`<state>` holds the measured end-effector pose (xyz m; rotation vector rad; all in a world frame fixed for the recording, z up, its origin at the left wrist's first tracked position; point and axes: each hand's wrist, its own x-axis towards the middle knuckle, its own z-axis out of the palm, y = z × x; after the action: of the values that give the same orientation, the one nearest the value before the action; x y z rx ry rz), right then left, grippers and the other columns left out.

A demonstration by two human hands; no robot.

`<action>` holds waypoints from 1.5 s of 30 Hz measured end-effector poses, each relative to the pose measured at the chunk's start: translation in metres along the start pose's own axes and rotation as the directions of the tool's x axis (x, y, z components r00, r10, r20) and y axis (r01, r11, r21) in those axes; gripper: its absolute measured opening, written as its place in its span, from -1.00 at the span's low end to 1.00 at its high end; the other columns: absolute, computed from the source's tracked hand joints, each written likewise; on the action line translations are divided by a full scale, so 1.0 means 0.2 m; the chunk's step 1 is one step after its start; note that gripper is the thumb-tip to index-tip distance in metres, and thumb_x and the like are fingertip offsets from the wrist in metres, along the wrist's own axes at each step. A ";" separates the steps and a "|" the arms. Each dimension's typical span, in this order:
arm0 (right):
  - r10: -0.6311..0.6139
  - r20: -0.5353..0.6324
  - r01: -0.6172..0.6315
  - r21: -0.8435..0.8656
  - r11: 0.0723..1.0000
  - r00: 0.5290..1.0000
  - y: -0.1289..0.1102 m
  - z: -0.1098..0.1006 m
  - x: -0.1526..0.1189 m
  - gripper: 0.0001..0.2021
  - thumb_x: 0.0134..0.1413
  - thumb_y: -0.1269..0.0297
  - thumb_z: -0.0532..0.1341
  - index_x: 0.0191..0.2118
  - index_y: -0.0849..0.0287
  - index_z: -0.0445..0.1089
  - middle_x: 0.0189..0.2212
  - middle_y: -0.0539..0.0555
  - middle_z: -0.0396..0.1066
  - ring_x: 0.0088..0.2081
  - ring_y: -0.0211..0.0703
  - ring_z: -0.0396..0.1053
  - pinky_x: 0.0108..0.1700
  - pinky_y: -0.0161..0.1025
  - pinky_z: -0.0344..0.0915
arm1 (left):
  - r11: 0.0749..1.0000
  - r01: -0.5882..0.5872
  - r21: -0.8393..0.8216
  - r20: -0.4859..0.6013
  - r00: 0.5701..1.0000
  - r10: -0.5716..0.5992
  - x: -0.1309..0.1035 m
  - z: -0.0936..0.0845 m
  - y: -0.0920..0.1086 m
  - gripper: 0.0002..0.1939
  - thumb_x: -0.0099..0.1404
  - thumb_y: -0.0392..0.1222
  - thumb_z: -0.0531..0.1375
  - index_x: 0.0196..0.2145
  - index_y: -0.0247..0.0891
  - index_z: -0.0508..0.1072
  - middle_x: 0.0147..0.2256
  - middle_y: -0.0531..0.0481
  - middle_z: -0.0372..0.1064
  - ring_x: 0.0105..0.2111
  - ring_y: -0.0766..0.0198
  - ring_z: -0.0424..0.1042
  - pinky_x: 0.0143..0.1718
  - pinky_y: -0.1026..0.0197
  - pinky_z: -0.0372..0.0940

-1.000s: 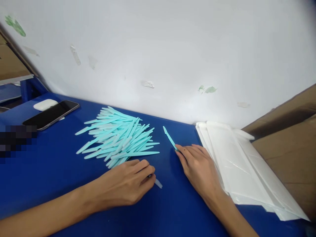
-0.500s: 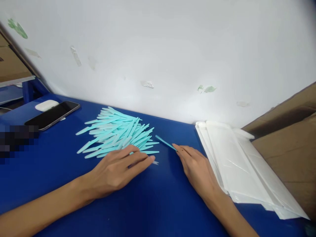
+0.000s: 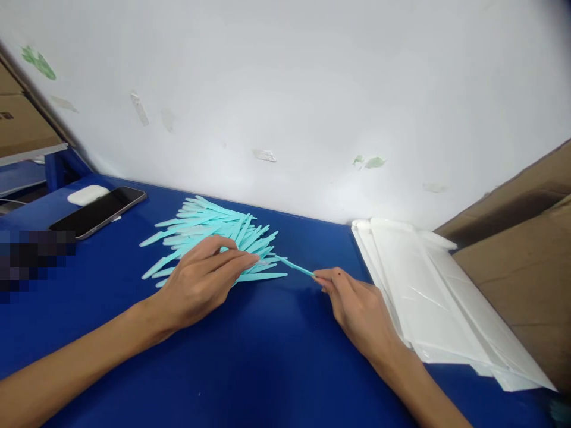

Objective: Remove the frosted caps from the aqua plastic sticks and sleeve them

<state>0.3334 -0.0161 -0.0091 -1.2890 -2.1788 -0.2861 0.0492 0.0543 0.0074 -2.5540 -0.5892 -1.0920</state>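
Note:
A slim turquoise eyebrow razor (image 3: 295, 266) is pinched at its near end in my right hand (image 3: 357, 303), its far tip pointing left toward my other hand. My left hand (image 3: 207, 276) is closed in a pinch over the front of the pile of turquoise eyebrow razors (image 3: 241, 229). A pale, see-through bit of plastic, apparently a small clear cap (image 3: 267, 259), shows at the left fingertips, close to the razor's tip. Whether the two touch I cannot tell. Several razors in the pile have pale, translucent ends, and my left hand hides part of the pile.
A stack of white plastic-wrapped packets (image 3: 428, 291) lies at the right on the blue table (image 3: 267, 368). Brown cardboard (image 3: 521, 255) stands beyond it. At the left are a phone (image 3: 98, 213) and a white rounded case (image 3: 88, 195). A white wall (image 3: 285, 89) rises behind.
My left hand has moved up and left over the pile, its fingers now drawn together. The razor in my right hand has lowered slightly, its tip now nearer the left fingertips.

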 end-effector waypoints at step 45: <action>-0.005 0.263 -0.125 0.476 0.870 0.965 -0.21 -0.03 -0.05 -0.65 0.23 0.51 0.05 0.02 0.11 0.44 -0.30 0.00 0.52 -0.28 -0.18 0.48 -0.24 -0.21 0.30 | 0.862 0.483 0.150 0.256 0.824 -0.506 -0.04 -0.09 -0.43 -0.45 0.55 0.06 -0.13 0.10 -0.30 0.50 0.19 -0.22 0.37 0.32 -0.14 0.15 0.33 -0.24 0.07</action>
<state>0.3023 -0.0470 -0.0052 -1.1392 -2.2119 0.4655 -0.0079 0.1192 0.0228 -2.5713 -1.4097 -0.8069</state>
